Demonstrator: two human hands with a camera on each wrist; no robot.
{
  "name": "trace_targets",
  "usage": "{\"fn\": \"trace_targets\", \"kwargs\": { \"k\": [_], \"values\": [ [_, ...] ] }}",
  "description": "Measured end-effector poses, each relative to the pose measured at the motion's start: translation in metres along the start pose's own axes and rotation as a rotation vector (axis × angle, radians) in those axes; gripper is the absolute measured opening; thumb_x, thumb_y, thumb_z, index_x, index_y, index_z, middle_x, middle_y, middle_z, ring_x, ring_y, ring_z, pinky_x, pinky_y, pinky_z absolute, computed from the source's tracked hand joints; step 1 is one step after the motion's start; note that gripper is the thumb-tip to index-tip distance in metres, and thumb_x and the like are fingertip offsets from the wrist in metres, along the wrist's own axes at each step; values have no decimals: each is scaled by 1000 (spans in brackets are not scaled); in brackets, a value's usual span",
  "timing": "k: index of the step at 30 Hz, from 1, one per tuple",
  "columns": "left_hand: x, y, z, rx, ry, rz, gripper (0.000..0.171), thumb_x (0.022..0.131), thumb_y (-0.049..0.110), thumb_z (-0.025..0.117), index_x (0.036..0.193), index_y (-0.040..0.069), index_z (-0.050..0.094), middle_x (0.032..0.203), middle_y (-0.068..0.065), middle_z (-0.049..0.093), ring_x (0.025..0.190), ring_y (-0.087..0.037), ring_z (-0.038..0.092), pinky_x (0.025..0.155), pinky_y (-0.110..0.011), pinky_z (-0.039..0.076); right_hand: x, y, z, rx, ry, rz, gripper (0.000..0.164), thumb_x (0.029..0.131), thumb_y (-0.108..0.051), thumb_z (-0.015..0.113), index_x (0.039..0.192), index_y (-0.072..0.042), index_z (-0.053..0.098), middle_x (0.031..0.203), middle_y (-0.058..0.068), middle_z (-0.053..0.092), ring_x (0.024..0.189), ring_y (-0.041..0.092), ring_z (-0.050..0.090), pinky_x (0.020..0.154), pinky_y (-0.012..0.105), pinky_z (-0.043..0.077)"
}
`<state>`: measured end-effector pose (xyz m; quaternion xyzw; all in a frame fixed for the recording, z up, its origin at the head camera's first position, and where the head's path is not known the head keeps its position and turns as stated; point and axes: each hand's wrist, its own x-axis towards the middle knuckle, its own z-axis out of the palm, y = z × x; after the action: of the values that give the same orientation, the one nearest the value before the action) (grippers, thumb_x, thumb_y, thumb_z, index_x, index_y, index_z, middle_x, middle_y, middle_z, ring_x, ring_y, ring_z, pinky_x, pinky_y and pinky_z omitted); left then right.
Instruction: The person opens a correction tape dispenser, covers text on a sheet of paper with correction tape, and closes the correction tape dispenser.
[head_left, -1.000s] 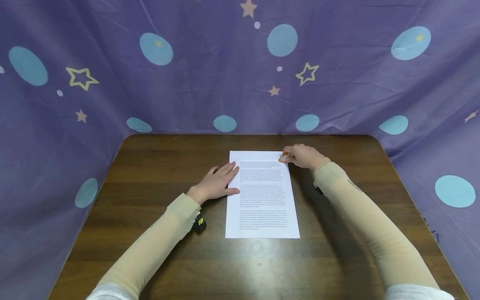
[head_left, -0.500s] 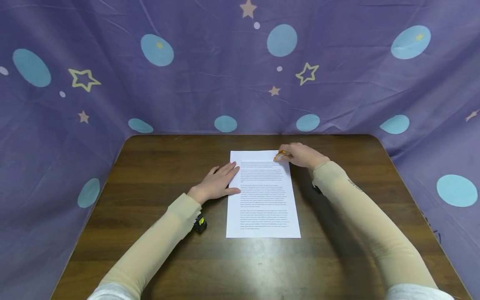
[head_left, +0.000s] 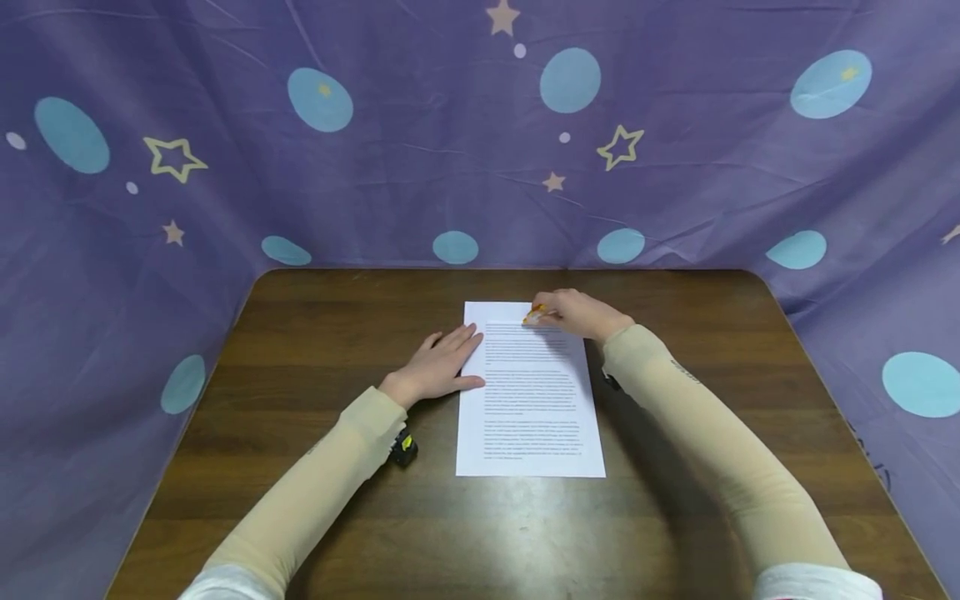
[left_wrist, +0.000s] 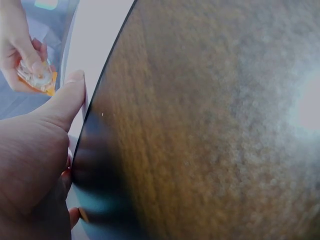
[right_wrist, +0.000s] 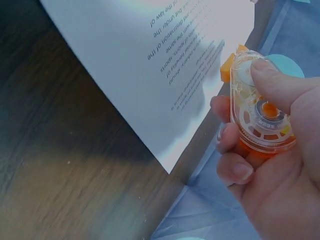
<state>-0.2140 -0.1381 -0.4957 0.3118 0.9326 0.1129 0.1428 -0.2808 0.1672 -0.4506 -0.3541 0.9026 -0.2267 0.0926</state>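
Observation:
A printed sheet of paper (head_left: 525, 454) lies on the wooden table with its text in several paragraphs. My left hand (head_left: 433, 367) rests flat with spread fingers on the sheet's left edge, thumb pointing right. In my right hand (head_left: 585, 315) is a correction tape dispenser (right_wrist: 262, 112), clear with orange parts and a reel inside. The thumb presses one side of it and the fingers curl round the other. In the head view the dispenser's orange tip is at the first text line near the top of the sheet; whether it touches the paper I cannot tell.
The brown table (head_left: 337, 517) has rounded far corners. A purple curtain (head_left: 420, 150) with stars and blue dots hangs behind it and on both sides. A small black device (head_left: 403, 448) sits under the left wrist.
My right hand has moved left along the top of the sheet with the correction tape dispenser, from the right edge toward the middle. The left hand stays in place on the paper.

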Motion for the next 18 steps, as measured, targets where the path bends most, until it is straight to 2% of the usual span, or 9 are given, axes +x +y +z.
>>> {"fn": "trace_targets", "kwargs": {
  "k": [11,18],
  "values": [
    [3,-1,0,22,-29,-23,90,103,61,53,168,9,18,175,-9,9,161,-24,8,126,-58,10,10,-4,7,-8,-11,-19,15,100,-13,71,113,-6,71,109,9,75,96,22,70,87,41,56],
    [2,-2,0,-1,-32,-14,90,103,61,53,168,9,18,175,-10,9,161,-26,9,126,-59,10,14,-7,9,15,-23,-12,16,100,-11,71,115,-6,72,113,9,76,102,24,72,91,41,56]
  ]
}}
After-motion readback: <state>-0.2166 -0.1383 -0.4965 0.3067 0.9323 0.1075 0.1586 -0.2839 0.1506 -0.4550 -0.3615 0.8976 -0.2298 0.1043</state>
